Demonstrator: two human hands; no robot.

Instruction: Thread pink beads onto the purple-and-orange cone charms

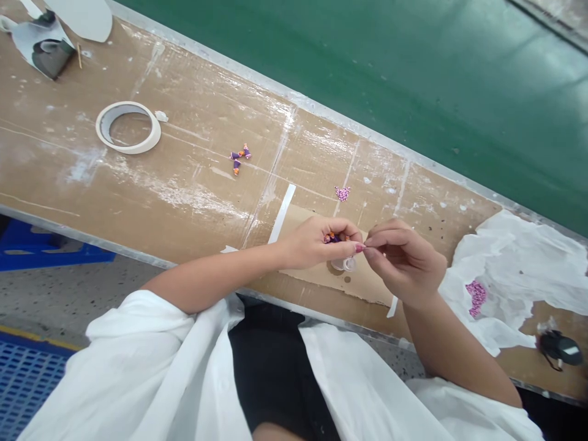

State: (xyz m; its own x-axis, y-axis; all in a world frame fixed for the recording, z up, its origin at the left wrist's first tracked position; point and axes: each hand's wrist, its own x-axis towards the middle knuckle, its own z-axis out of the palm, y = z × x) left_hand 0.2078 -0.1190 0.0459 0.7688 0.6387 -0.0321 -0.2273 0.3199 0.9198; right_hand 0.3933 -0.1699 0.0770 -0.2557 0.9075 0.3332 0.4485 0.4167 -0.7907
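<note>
My left hand is closed round several small purple-and-orange figurines, partly hidden by its fingers. A tiny pink piece shows at the left thumb tip. My right hand pinches at that same spot, fingertips touching or almost touching the left ones; what it grips is too small to make out. Beneath the hands, a small clear cup stands on a cardboard sheet taped to the table. A little pile of pink pieces lies just beyond.
More purple-and-orange figurines lie left of the cardboard. Farther left is a roll of white tape. On the right, crumpled white paper bears more pink pieces, near a black object. A green surface borders the table's far edge.
</note>
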